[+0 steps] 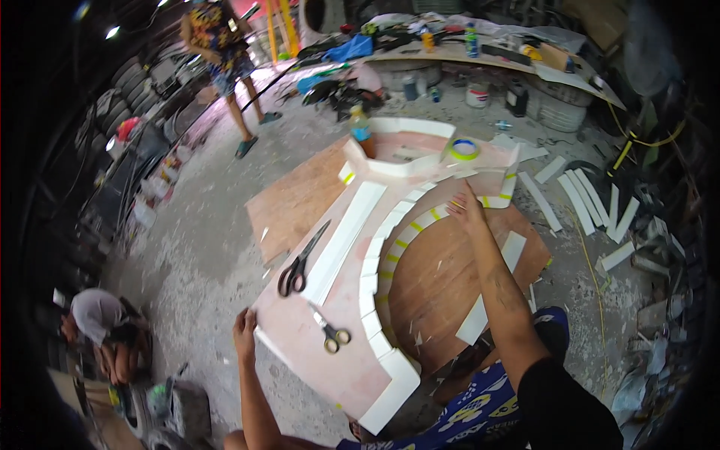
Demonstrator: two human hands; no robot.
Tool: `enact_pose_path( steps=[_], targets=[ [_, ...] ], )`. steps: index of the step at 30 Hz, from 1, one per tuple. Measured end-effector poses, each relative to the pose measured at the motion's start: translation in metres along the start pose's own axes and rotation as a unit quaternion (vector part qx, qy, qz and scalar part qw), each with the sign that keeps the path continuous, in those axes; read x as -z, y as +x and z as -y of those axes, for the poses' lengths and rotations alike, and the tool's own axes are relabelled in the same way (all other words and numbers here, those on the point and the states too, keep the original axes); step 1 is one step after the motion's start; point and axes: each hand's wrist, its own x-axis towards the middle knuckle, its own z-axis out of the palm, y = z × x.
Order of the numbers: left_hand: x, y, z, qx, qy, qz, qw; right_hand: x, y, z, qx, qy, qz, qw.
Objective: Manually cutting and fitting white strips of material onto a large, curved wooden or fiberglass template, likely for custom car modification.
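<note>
A pale pink curved panel [306,337], shaped like a vehicle fender, lies before me with short white strips [370,285] set along its arched cut-out. Pieces of yellow-green tape mark the inner side of the arch. My left hand [244,331] is closed on the panel's left corner. Across the cut-out reaches my right hand [466,208], its fingers spread against the strips at the arch's far right end. Black-handled scissors [294,274] lie on the panel beside a long white strip [349,236]. Smaller scissors [332,336] with black and yellow handles rest nearer me.
Under the panel is a brown board [292,199]. A bottle [361,131] and a roll of tape [464,149] stand at the far end. Loose white strips [577,202] litter the floor to the right. One person [217,52] stands far left; another [105,322] crouches left.
</note>
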Motion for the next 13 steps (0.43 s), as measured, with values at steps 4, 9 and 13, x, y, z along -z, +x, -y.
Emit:
enact_pose_path(
  steps=[4,9,13],
  targets=[
    [-0.012,0.014,0.008,-0.009,-0.018,-0.008,1.000,0.026,-0.098,-0.077,0.013,-0.049,0.064,0.997],
    [-0.011,0.017,-0.002,0.017,0.012,-0.035,0.999,-0.002,-0.190,-0.163,-0.006,-0.197,0.220,0.955],
    [-0.017,0.018,0.001,0.040,0.029,-0.038,0.998,-0.014,-0.193,-0.198,0.087,-0.279,0.290,0.911]
  ],
)
